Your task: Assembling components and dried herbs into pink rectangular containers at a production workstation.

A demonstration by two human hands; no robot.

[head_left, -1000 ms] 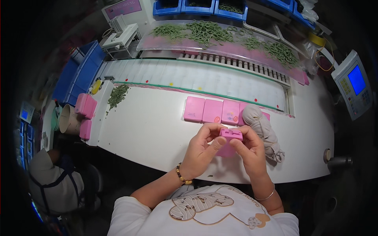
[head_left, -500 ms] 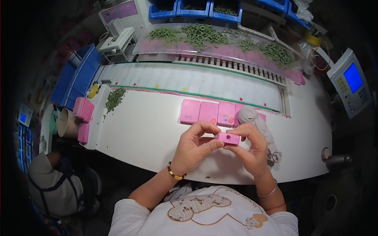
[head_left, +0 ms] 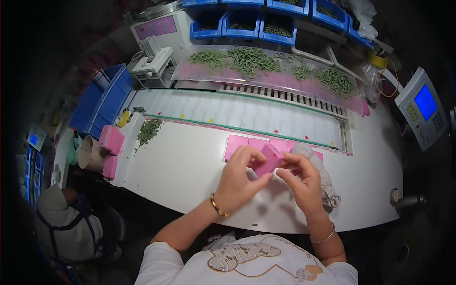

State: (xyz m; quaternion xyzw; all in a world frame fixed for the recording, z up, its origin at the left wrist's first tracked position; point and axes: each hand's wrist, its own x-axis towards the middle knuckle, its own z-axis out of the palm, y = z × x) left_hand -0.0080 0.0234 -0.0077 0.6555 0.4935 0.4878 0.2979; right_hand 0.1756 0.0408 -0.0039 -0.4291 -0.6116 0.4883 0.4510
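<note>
"Pink block point(head_left: 267, 162): where is it, and who has it?"

"Above the white table point(head_left: 175, 166), near the row of pink blocks point(head_left: 236, 144). The left hand point(head_left: 237, 177) pinches it between thumb and fingers; the right hand point(head_left: 304, 183) is half-curled at its edge, but whether that grips, I can't tell."

"And the step?"

"Steadying it, tilted, I'd judge; the next move calls for a firm left pinch."

The block point(head_left: 266, 164) is pink, flat and rectangular, with a small reddish spot point(head_left: 275, 155) toward its upper right. It is tilted, in the air above the tabletop point(head_left: 185, 166). The left hand point(head_left: 237, 180) grips it, and the right hand point(head_left: 306, 183) has its fingertips at the right edge.
</note>
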